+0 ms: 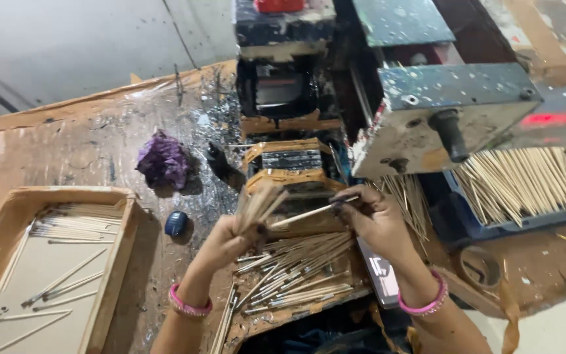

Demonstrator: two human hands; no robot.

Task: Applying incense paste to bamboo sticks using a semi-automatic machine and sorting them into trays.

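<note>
- Left hand (230, 239): closed around a bundle of thin wooden sticks (259, 203), which fans upward from the fist.
- Right hand (375, 219): fingers pinched on a single stick (309, 213), held level and pointing toward the bundle.
- Pile of sticks (296, 272): lies on the surface directly below both hands, tips dark.
- Wooden tray (109, 275): at the left, holding a few loose sticks.
- Machine (440, 111): grey metal block beyond the right hand, with a heap of bare sticks (525, 180) beside it.
- Purple cloth (163, 160) and small blue cap (176, 223): on the surface (67, 141), left of the hands.
</note>
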